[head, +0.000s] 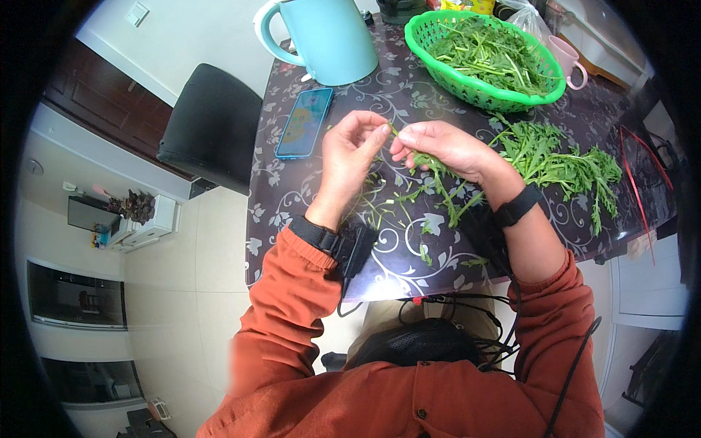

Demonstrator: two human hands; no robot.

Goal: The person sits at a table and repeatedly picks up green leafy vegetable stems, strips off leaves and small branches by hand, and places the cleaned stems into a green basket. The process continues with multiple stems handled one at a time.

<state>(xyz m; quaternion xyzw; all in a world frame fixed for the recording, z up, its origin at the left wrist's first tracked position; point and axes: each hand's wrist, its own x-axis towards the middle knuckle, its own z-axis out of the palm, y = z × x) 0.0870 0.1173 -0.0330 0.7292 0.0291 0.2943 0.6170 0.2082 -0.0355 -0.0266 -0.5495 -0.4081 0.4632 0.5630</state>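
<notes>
Between my two hands, above the table, is a thin green stem (393,129) of a leafy vegetable. My left hand (353,145) pinches its tip between thumb and forefinger. My right hand (438,145) grips the same sprig nearer its leaves, which partly show under the fingers. Below the hands, loose trimmings (397,205) and torn leaves lie scattered. A pile of uncut leafy greens (553,156) rests to the right, just past my right wrist. Farther back, a green plastic basket (484,101) holds many more greens (487,52).
The dark floral-patterned table (328,219) carries a phone (304,123) at the left and a turquoise kettle (334,41) behind it. A pink mug (567,57) stands beside the basket. Red strips (635,180) lie at the right. A black chair (213,126) adjoins the left edge.
</notes>
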